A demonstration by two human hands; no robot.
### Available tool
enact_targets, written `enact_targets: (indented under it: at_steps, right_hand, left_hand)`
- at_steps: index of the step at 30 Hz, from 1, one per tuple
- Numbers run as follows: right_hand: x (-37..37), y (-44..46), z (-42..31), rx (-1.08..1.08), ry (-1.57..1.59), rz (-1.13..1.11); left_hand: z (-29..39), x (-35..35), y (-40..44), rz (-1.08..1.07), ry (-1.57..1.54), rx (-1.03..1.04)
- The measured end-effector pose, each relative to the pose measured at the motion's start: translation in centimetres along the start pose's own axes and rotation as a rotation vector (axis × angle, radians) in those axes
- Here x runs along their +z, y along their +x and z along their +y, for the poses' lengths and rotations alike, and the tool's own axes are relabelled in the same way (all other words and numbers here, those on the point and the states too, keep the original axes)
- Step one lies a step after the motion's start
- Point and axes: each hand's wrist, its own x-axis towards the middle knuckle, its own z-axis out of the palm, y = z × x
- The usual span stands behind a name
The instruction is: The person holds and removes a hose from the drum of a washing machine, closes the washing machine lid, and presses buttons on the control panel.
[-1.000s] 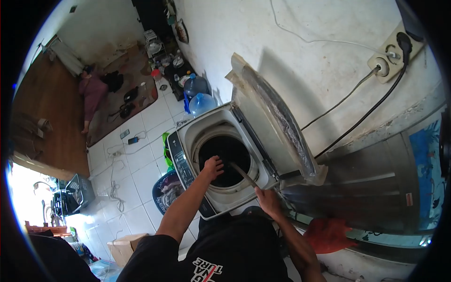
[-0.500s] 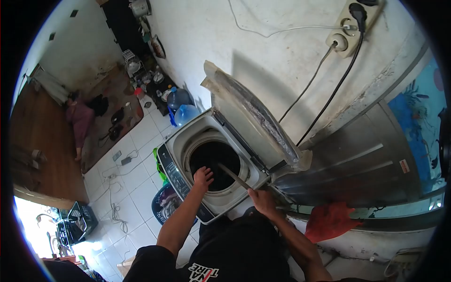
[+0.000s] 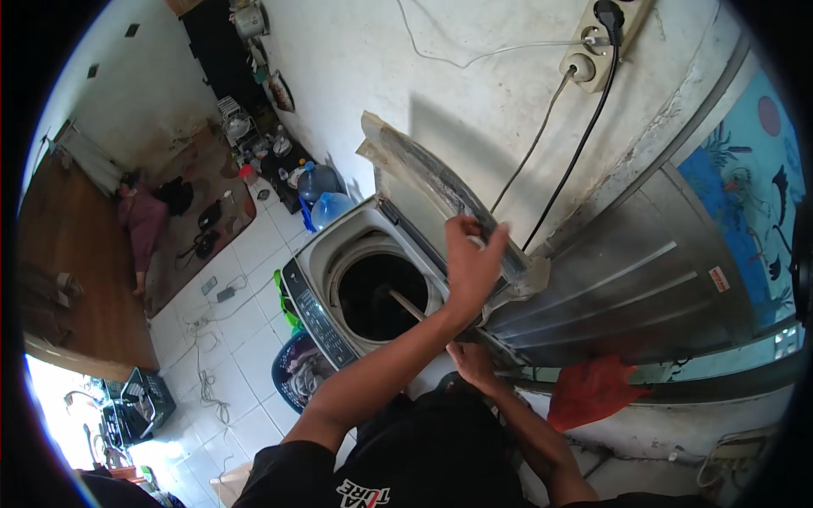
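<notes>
A top-loading washing machine (image 3: pixel 306 309) stands below me with its lid (image 3: pixel 415 165) raised against the wall. My left hand (image 3: pixel 472 262) is up at the lid's near part, its fingers bent and apart; whether it touches the lid I cannot tell. My right hand (image 3: pixel 474 366) is closed around a pale hose (image 3: pixel 408 305) at the machine's near right corner. The hose's far end reaches over the dark tub opening (image 3: pixel 381 292). My left forearm crosses in front of part of the hose and the machine's rim.
A laundry basket (image 3: pixel 292 381) with clothes stands left of the machine, and blue water jugs (image 3: pixel 326 207) stand behind it. Cords hang from a power strip (image 3: pixel 597 51) on the wall. A red bag (image 3: pixel 593 394) is at right. A person (image 3: pixel 144 216) lies on the rug at far left.
My left hand has moved up and right from the tub opening to the raised lid. My right hand stays on the hose. The view has shifted slightly.
</notes>
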Motion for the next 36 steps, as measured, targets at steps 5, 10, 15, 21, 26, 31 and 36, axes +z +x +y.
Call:
enact_targets:
  at_steps: [5,10,15,21,26,31,36]
  right_hand:
    - [0.2,-0.4,1.5,-0.106,0.064,0.016]
    - [-0.8,-1.7,1.5,-0.038,0.133,-0.023]
    - [-1.0,-0.4,3.4,-0.071,0.093,-0.047]
    - [-1.3,0.2,4.4,-0.118,0.164,0.023]
    - [-1.5,0.9,5.0,-0.129,0.229,-0.019]
    - [-1.7,0.1,5.8,-0.169,0.239,-0.015]
    - [-2.3,-0.6,6.5,-0.119,0.302,-0.084]
  left_hand:
    - [-1.2,3.9,-0.1,0.207,0.200,0.150]
    - [-0.6,3.4,-0.4,0.220,0.105,0.096]
    - [-1.3,2.7,-1.4,0.270,0.087,0.082]
    - [-1.0,1.2,-1.3,0.235,0.061,0.039]
    - [-0.5,0.8,-1.9,0.230,0.061,0.022]
    - [-1.1,0.3,-1.6,0.231,0.075,0.072]
    - [-2.1,-1.3,-2.8,0.214,0.114,0.076]
